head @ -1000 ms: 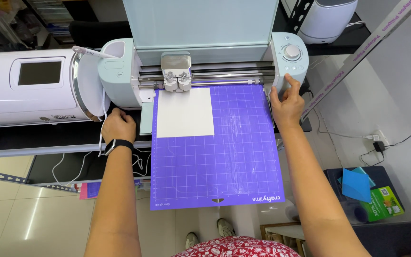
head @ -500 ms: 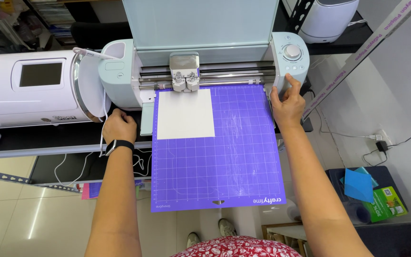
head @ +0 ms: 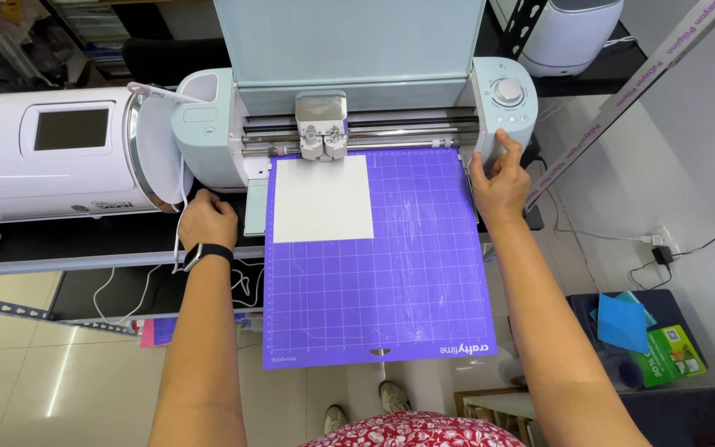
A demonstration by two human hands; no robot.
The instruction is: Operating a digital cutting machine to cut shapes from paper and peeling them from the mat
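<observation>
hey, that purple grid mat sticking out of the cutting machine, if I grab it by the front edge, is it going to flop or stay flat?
Probably fairly stiff: the purple mat juts well past the shelf edge unsupported yet looks flat. It seems thin, so likely light and somewhat bendable. Its far end sits under the machine rollers, so a pull may meet resistance. The white sheet lies flat on it.

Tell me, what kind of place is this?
Probably a small craft or print workshop: a mint cutting machine with a purple gridded mat fed in, and a white machine alongside on the bench.
</observation>
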